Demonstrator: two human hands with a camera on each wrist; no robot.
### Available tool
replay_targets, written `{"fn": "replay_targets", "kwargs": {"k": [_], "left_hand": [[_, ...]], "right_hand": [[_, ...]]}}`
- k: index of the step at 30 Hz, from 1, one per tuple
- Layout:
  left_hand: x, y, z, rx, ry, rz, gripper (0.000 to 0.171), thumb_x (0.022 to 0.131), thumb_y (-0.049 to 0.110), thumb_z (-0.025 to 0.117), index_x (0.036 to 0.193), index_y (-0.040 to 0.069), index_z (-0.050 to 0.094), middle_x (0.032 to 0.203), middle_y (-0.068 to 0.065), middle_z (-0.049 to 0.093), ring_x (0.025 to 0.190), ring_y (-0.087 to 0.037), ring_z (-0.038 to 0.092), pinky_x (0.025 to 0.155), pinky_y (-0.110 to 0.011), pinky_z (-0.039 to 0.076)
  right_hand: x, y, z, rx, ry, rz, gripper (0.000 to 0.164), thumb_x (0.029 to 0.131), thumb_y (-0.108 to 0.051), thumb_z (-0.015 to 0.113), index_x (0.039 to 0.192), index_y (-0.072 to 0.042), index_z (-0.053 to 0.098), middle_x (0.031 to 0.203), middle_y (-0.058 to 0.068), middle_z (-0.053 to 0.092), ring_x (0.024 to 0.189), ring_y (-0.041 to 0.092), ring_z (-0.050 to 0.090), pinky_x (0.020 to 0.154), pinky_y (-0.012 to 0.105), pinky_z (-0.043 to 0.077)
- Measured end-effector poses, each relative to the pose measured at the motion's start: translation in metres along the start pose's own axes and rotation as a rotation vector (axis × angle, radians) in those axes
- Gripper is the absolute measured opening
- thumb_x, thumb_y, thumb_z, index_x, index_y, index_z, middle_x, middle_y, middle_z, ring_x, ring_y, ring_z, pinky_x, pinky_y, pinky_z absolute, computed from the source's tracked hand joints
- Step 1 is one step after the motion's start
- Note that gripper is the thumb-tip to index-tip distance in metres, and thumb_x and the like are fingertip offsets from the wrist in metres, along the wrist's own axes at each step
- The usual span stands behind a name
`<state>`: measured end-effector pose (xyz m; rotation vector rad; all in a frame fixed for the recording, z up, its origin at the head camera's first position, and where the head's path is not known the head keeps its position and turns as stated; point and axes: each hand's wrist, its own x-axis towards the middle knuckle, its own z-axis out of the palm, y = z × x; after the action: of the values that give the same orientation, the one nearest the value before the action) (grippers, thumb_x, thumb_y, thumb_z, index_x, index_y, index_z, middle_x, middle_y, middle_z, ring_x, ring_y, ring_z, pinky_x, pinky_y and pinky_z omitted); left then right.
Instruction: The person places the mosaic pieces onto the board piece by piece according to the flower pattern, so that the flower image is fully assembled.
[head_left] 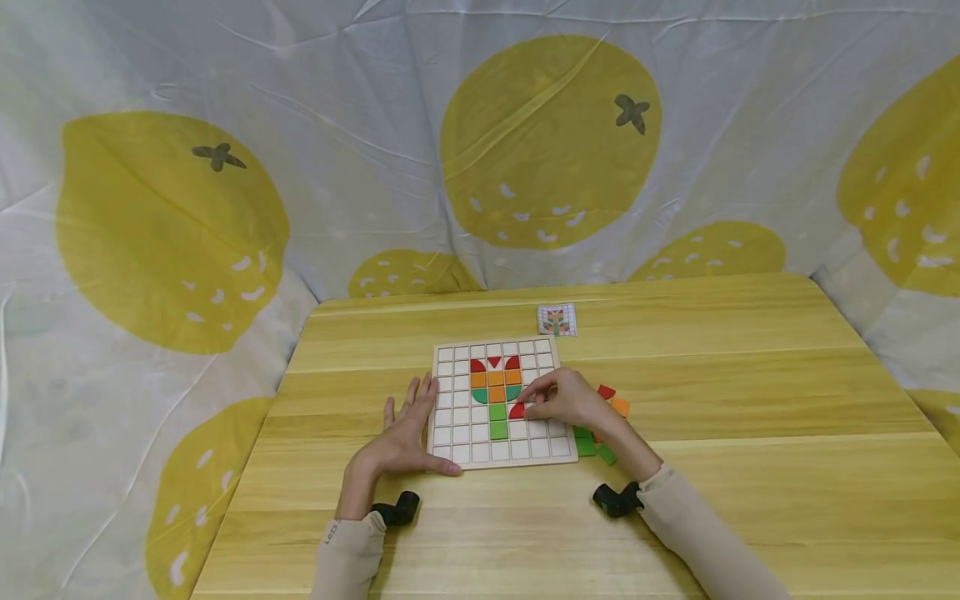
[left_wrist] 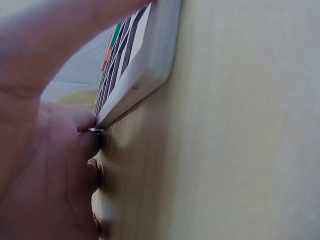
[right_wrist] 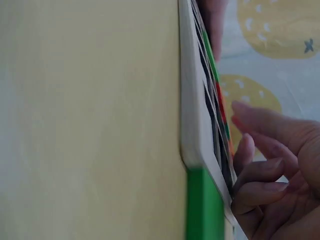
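A square wooden grid board [head_left: 450, 454] lies on the table, with red, orange and green pieces in a flower pattern. My left hand [head_left: 401, 437] spreads along its left side, fingers extended at that edge and thumb at the near edge. In the left wrist view the left palm [left_wrist: 45, 165] faces the board's side. Over the board's right half, my right hand [head_left: 566, 398] pinches a red quarter-circle piece [head_left: 517, 410] between thumb and index finger, just right of the green squares [head_left: 498, 421]. The right wrist view shows the other fingers [right_wrist: 260, 192] curled beside the board's edge.
Loose green pieces [head_left: 585, 444], an orange piece [head_left: 620, 407] and a red piece [head_left: 606, 391] lie right of the board, partly under the right forearm. A small pattern card [head_left: 557, 320] lies behind the board. A lemon-print cloth [head_left: 360, 167] hangs behind the table.
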<state>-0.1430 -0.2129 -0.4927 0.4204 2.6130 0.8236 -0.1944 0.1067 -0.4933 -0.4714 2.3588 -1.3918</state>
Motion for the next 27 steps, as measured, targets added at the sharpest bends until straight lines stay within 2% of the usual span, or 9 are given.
{"fn": "replay_targets", "kwargs": {"k": [3,8,11,14,17,19,24,27], "left_hand": [[0.000,0.001,0.000,0.000,-0.002,0.004,0.147,0.068,0.051,0.095,0.166,0.005,-0.004,0.175,-0.012,-0.012,0.162,-0.036,-0.017,0.121,-0.068,-0.020],[0.001,0.001,0.000,0.006,-0.005,0.001,0.147,0.068,0.052,0.095,0.166,0.005,-0.005,0.175,-0.012,-0.013,0.161,-0.035,-0.017,0.121,-0.068,-0.020],[0.000,0.000,0.000,0.009,-0.004,0.003,0.147,0.068,0.051,0.095,0.166,0.004,-0.004,0.175,-0.012,-0.013,0.161,-0.036,-0.017,0.121,-0.068,-0.020],[0.000,-0.001,0.001,0.009,-0.003,0.005,0.147,0.067,0.051,0.095,0.166,0.004,-0.003,0.175,-0.012,-0.012,0.161,-0.037,-0.016,0.121,-0.069,-0.019],[0.000,-0.001,0.001,0.000,-0.002,0.007,0.147,0.067,0.051,0.095,0.166,0.004,-0.003,0.175,-0.012,-0.012,0.161,-0.037,-0.017,0.121,-0.069,-0.019],[0.000,-0.001,0.001,-0.002,0.000,0.007,0.147,0.067,0.051,0.095,0.166,0.005,-0.003,0.175,-0.012,-0.012,0.161,-0.037,-0.017,0.121,-0.069,-0.019],[-0.001,-0.001,0.001,0.007,-0.002,0.004,0.147,0.067,0.052,0.095,0.166,0.005,-0.003,0.175,-0.012,-0.012,0.162,-0.037,-0.016,0.122,-0.069,-0.018],[0.000,-0.001,0.001,0.010,-0.004,0.002,0.147,0.068,0.052,0.095,0.166,0.005,-0.003,0.175,-0.012,-0.011,0.162,-0.036,-0.016,0.122,-0.068,-0.019]], "right_hand": [[-0.005,0.002,-0.015,0.007,0.028,0.020,0.017,0.090,-0.019,0.082,0.104,-0.010,0.083,0.088,0.006,0.071,0.072,0.015,0.052,0.060,0.022,0.040],[-0.015,0.010,-0.050,0.024,0.065,0.041,0.021,0.094,-0.020,0.077,0.110,-0.006,0.080,0.102,0.013,0.073,0.069,0.017,0.050,0.059,0.024,0.042],[-0.023,0.019,-0.069,0.019,0.054,0.034,0.024,0.095,-0.018,0.075,0.114,-0.002,0.078,0.110,0.018,0.075,0.070,0.019,0.056,0.059,0.024,0.046],[-0.029,0.026,-0.082,0.017,0.017,0.025,0.025,0.095,-0.014,0.075,0.116,0.001,0.077,0.116,0.021,0.075,0.079,0.022,0.066,0.065,0.025,0.053],[-0.033,0.032,-0.088,0.033,-0.047,0.020,0.026,0.093,-0.010,0.076,0.115,0.003,0.076,0.110,0.022,0.076,0.082,0.019,0.069,0.069,0.024,0.055],[-0.034,0.035,-0.089,0.031,-0.093,0.024,0.025,0.090,-0.008,0.079,0.113,0.003,0.077,0.099,0.020,0.077,0.078,0.015,0.066,0.068,0.023,0.053],[-0.031,0.041,-0.082,0.026,-0.167,0.036,0.023,0.083,-0.008,0.086,0.104,0.001,0.080,0.073,0.007,0.068,0.063,0.007,0.054,0.060,0.020,0.044],[-0.031,0.042,-0.078,0.034,-0.176,0.047,0.023,0.081,-0.008,0.087,0.100,0.001,0.081,0.067,0.000,0.062,0.059,0.006,0.050,0.057,0.019,0.040]]}}
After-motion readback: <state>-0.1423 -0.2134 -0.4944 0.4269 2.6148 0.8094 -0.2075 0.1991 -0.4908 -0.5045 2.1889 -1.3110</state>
